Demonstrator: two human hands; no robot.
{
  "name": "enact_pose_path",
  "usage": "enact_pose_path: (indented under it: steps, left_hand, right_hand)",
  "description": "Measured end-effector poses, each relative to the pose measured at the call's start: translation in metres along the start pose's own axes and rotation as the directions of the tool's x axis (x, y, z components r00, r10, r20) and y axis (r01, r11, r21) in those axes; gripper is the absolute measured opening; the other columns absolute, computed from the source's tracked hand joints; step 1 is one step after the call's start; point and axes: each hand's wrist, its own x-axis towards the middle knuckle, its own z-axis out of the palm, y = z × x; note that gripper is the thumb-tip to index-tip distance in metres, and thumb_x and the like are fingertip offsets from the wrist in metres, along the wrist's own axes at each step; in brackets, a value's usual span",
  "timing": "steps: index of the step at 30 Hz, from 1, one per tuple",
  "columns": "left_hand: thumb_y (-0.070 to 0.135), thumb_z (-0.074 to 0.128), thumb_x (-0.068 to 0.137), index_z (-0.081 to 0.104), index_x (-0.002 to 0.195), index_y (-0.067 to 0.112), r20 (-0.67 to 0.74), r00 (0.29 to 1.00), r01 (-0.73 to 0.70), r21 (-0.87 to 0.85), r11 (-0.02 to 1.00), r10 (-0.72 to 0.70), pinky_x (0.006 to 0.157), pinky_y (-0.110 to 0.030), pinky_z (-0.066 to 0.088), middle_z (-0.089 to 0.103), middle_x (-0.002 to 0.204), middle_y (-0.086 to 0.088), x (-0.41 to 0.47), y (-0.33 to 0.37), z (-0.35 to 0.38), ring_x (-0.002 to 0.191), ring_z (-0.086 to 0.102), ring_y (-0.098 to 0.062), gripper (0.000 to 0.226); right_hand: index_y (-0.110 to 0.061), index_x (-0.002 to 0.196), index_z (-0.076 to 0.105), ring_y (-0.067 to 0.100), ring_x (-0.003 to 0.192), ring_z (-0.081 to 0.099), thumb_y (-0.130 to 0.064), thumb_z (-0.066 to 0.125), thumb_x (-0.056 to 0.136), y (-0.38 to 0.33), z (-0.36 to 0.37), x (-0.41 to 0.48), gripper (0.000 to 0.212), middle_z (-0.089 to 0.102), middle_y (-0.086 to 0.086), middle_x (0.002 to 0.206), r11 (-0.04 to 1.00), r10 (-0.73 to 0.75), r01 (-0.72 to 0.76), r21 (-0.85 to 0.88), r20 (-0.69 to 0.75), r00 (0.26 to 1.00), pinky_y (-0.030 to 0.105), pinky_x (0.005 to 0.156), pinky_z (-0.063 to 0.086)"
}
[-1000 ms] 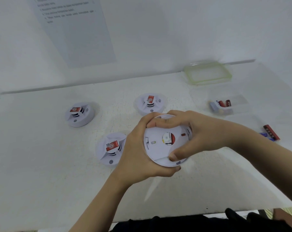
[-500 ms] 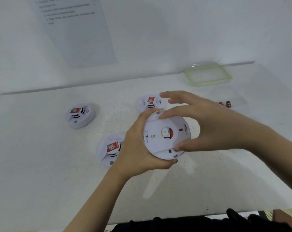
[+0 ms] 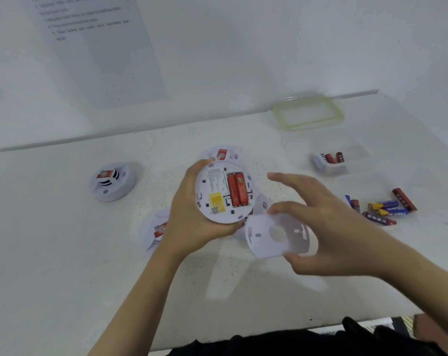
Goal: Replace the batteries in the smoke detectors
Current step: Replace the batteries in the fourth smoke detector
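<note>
Two red batteries (image 3: 237, 192) sit side by side in the open back of the smoke detector (image 3: 212, 183), which the left hand (image 3: 189, 222) grips above the middle of the table (image 3: 63, 253). The right hand (image 3: 333, 227) pinches the detached back plate (image 3: 258, 242) just right of it. Loose batteries (image 3: 387, 209) lie farther right.

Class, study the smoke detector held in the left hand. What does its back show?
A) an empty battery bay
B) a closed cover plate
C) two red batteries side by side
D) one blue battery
C: two red batteries lie side by side in the smoke detector; the right hand holds the cover plate apart.
</note>
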Motion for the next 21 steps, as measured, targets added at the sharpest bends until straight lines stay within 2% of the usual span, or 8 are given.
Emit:
enact_pose_path:
  steps: [3,7,9,11,13,16,18,21]
  left_hand:
    - [0.025,0.093,0.048,0.040,0.132,0.025,-0.019,1.000,0.014,0.022,1.000,-0.014,0.090,-0.013,0.046,0.051,0.123,0.025,0.004,-0.005,-0.001,0.117,0.053,-0.001,0.099]
    - [0.026,0.092,0.048,0.039,0.131,0.028,-0.016,0.999,0.030,0.018,0.999,-0.030,0.089,-0.009,0.045,0.051,0.122,0.029,0.008,-0.001,0.006,0.117,0.053,0.002,0.098]
    - [0.027,0.092,0.048,0.039,0.131,0.027,-0.001,1.000,0.032,0.013,0.999,-0.032,0.088,-0.009,0.045,0.051,0.124,0.026,0.009,0.003,0.013,0.117,0.053,0.003,0.099]
    - [0.027,0.093,0.046,0.040,0.132,0.026,0.017,1.000,0.025,0.005,1.000,-0.025,0.088,-0.009,0.046,0.051,0.124,0.024,0.011,0.007,0.021,0.117,0.053,0.002,0.101]
    - [0.032,0.093,0.044,0.040,0.133,0.027,0.031,0.999,0.015,-0.009,1.000,-0.015,0.089,-0.012,0.046,0.052,0.124,0.024,0.013,0.011,0.029,0.117,0.053,0.001,0.104]
    - [0.033,0.092,0.044,0.037,0.129,0.037,0.037,0.999,-0.010,-0.010,1.000,0.010,0.093,-0.013,0.045,0.049,0.125,0.030,0.018,0.019,0.045,0.120,0.052,0.001,0.102]
    - [0.031,0.093,0.044,0.037,0.129,0.036,0.043,0.999,-0.027,-0.007,1.000,0.027,0.094,-0.015,0.045,0.049,0.126,0.029,0.022,0.023,0.056,0.121,0.052,-0.003,0.102]
    - [0.035,0.092,0.046,0.039,0.134,0.024,0.074,0.996,-0.047,0.002,0.999,0.047,0.096,-0.021,0.047,0.052,0.128,0.015,0.028,0.028,0.071,0.121,0.053,-0.010,0.103]
  right_hand:
    - [-0.026,0.111,0.060,0.019,0.144,0.013,-0.052,0.064,0.067,0.006,0.026,-0.017,0.052,0.019,0.001,0.154,1.000,0.019,-0.019,-0.009,0.005,1.000,0.024,0.116,0.008]
    - [-0.028,0.107,0.065,0.028,0.143,0.013,-0.055,0.060,0.068,0.019,0.046,-0.026,0.048,0.026,0.010,0.153,0.987,0.057,-0.042,-0.154,0.092,0.994,0.046,0.115,0.004]
    - [-0.031,0.109,0.065,0.025,0.144,0.005,-0.058,0.056,0.071,0.025,0.046,-0.027,0.047,0.023,0.011,0.154,0.987,0.074,-0.055,-0.153,0.125,0.989,0.042,0.116,-0.004]
    - [-0.034,0.119,0.059,0.014,0.145,0.000,-0.057,0.052,0.078,0.028,0.038,-0.027,0.048,0.017,0.003,0.157,0.996,0.082,-0.080,-0.025,0.065,0.995,0.030,0.117,-0.007]
    - [-0.039,0.129,0.046,0.005,0.142,0.010,-0.055,0.048,0.083,0.029,0.025,-0.023,0.049,0.019,-0.007,0.156,0.985,0.124,-0.116,0.125,-0.059,0.991,0.024,0.114,0.007]
    - [-0.050,0.138,0.026,0.000,0.138,0.024,-0.052,0.044,0.085,0.034,0.007,-0.016,0.056,0.029,-0.015,0.150,0.948,0.203,-0.143,0.285,-0.194,0.960,0.026,0.108,0.025]
    - [-0.049,0.142,0.020,-0.003,0.134,0.030,-0.049,0.045,0.087,0.041,-0.001,-0.012,0.060,0.034,-0.017,0.148,0.944,0.204,-0.135,0.299,-0.213,0.955,0.027,0.106,0.031]
    - [-0.048,0.143,0.019,-0.010,0.117,0.038,-0.038,0.051,0.093,0.053,-0.010,-0.012,0.060,0.039,-0.022,0.141,0.953,0.199,-0.138,0.270,-0.213,0.957,0.020,0.094,0.038]
